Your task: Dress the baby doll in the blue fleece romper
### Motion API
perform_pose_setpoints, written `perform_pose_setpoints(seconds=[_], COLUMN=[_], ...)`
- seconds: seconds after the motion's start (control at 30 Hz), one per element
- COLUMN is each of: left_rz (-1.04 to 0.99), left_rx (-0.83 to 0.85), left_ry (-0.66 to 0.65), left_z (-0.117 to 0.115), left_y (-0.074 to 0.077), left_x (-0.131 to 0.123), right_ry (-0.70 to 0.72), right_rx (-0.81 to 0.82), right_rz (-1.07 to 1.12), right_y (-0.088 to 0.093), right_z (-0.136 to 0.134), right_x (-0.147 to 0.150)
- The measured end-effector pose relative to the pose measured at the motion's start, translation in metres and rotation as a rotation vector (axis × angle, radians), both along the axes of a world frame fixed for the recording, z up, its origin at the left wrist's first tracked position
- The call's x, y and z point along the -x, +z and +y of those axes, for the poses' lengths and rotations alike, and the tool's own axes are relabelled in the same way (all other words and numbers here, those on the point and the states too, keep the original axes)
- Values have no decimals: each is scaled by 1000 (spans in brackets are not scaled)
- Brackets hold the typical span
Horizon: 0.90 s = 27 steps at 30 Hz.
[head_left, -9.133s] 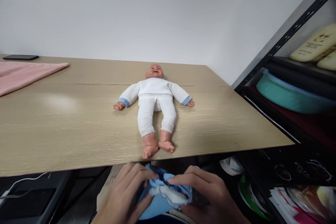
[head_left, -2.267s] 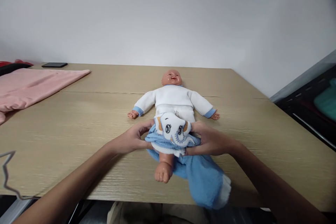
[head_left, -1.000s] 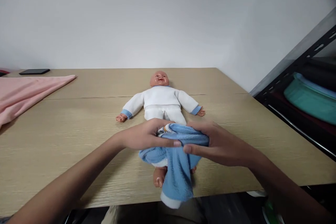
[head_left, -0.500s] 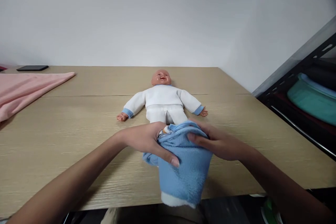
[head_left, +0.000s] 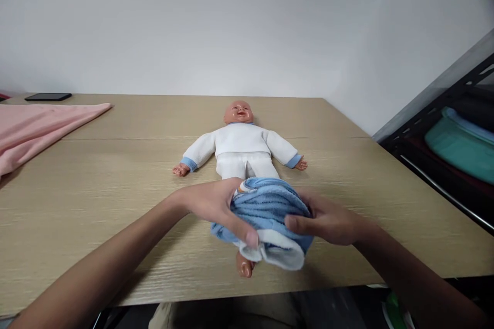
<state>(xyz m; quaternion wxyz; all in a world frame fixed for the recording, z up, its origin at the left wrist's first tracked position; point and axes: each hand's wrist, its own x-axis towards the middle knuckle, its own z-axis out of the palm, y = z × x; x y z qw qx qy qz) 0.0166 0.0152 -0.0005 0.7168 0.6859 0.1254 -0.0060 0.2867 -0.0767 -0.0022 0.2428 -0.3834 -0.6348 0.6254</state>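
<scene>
A baby doll (head_left: 243,138) in a white top and white trousers with blue cuffs lies on its back, head toward the wall. Over its lower legs, blue terry trousers (head_left: 270,211) with a white cuff are bunched in folds between my hands. My left hand (head_left: 219,211) grips them from the left, thumb on the front near the white cuff. On the right side my right hand (head_left: 328,218) holds the gathered cloth, its thumb on the folds and the other fingers behind. One doll foot (head_left: 245,266) shows below the cloth; the other is hidden.
The wooden table (head_left: 116,205) ends just in front of me. A pink cloth (head_left: 42,126) lies at the left, with a black phone (head_left: 48,96) behind it. Beyond the right edge stands a black shelf rack (head_left: 436,164) holding folded teal cloth (head_left: 459,144).
The blue trouser leg that hung down is now gathered up into folds, with its white cuff raised. One doll foot has come into sight beneath it.
</scene>
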Motion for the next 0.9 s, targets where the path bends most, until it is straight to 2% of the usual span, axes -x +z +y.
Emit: perform_pose_setpoints(seconds=[0.07,0.17,0.27,0.33,0.4,0.47,0.53,0.67,0.73,0.8,0.9], left_rz=[36,56,48,-9,-61,-62,-32,96,213,353,496], left_rx=[69,-34,-218,-298,-342,-366,-400,-468,-559,-717,-915], left_ry=[-54,12,171,280,338,355,376,372,328,278,162], left_z=[-7,-13,-16,-18,-22,-26,-29,-34,-37,-39,-42], left_y=[3,6,4,2,0,-2,-2,-1,1,2,2], left_x=[-3,-7,-11,-14,-19,-23,-25,-28,-33,-40,-52], right_ry=[36,-71,-290,-471,-658,-750,-721,-526,-476,-500,-562], right_rx=[41,-48,-286,-447,-617,-739,-720,-415,-330,-320,-394], right_rz=[-27,-120,-251,-432,-666,-869,-937,-766,-727,-779,-874], right_y=[5,13,14,10,4,0,0,8,7,-1,-20], right_z=[-3,-12,-25,-33,-40,-43,-45,-48,-52,-58,-67], right_x=[3,11,21,27,31,32,31,25,21,16,11])
